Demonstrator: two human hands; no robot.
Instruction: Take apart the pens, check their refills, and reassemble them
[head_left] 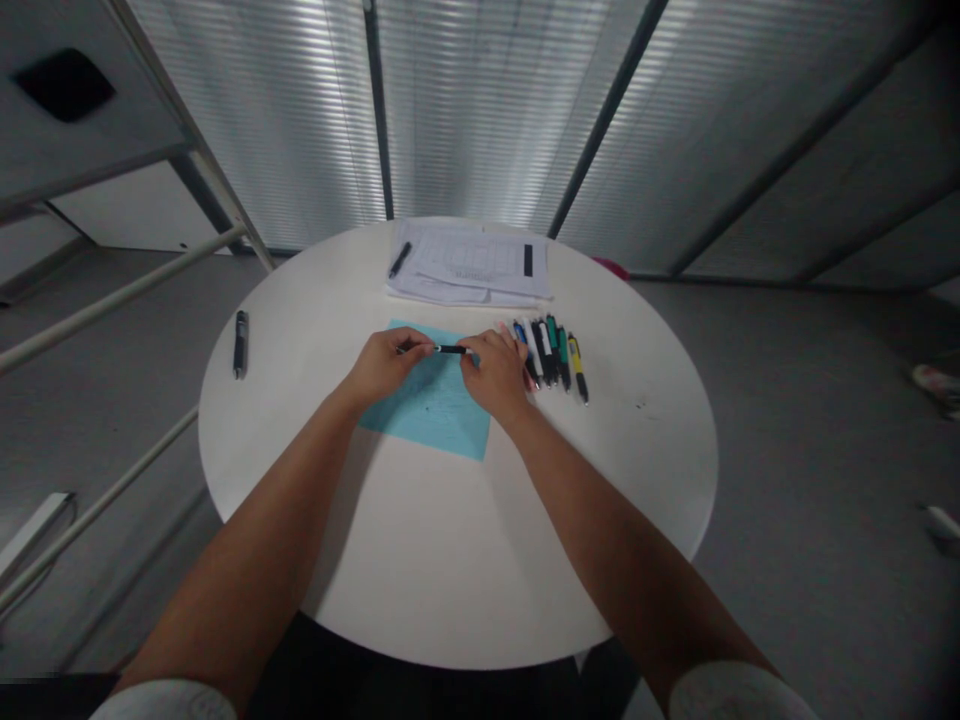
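A black-and-white pen (pixel 450 349) lies level between my two hands, above a light blue sheet of paper (pixel 431 420). My left hand (pixel 386 365) is closed on the pen's left end, pinching it between thumb and fingers. At the other end, my right hand (pixel 495 370) is closed round the pen, covering its right tip. Just right of that hand, several pens (pixel 551 350) with black, white, green, blue and yellow parts lie side by side on the table; the hand partly hides the nearest ones.
The round white table (pixel 420 560) holds a stack of printed papers (pixel 472 265) at the back, with a dark pen (pixel 400 260) on top. Another dark pen (pixel 240 345) lies near the left edge. A pale metal rail (pixel 127 295) stands left of the table; a ribbed translucent wall (pixel 465 120) rises behind.
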